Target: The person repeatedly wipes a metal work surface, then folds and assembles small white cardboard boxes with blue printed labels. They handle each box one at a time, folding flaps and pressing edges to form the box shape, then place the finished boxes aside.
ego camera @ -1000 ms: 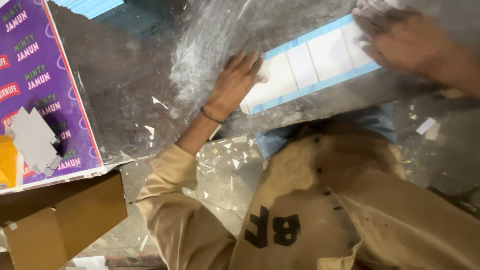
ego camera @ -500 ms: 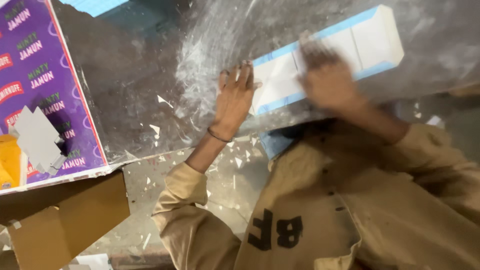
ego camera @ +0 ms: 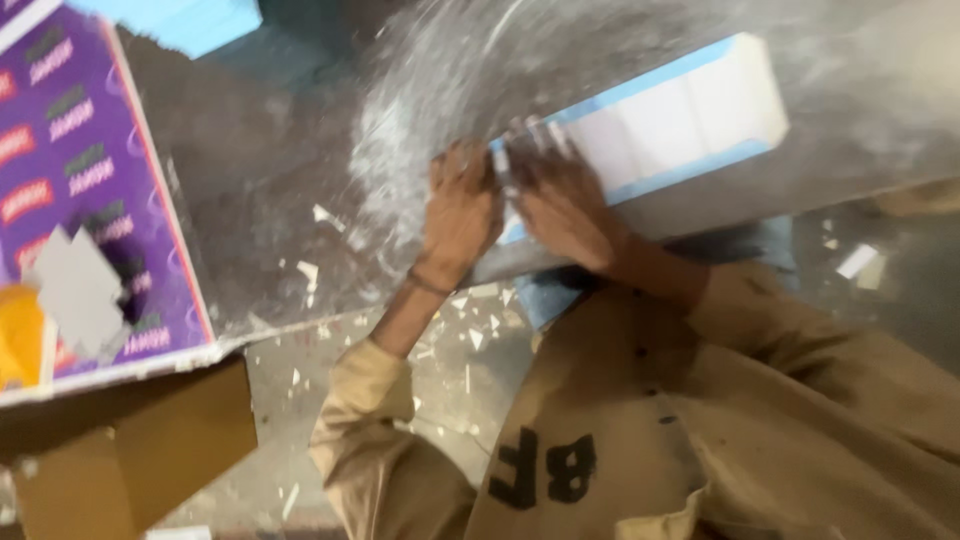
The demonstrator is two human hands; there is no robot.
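Hands side by side — left hand (ego camera: 462,210), right hand (ego camera: 562,200) pressed flat on white-blue board (ego camera: 660,125), grip apart.

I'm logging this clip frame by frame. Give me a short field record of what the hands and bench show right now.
left hand: flat on the near end of the stack
right hand: pressed on the same end, beside the left
stack of white sheets with blue edge: lying on the grey worktop
scraps: white paper bits scattered on the worktop
purple printed sheet: far left
grip: neither hand closed around anything
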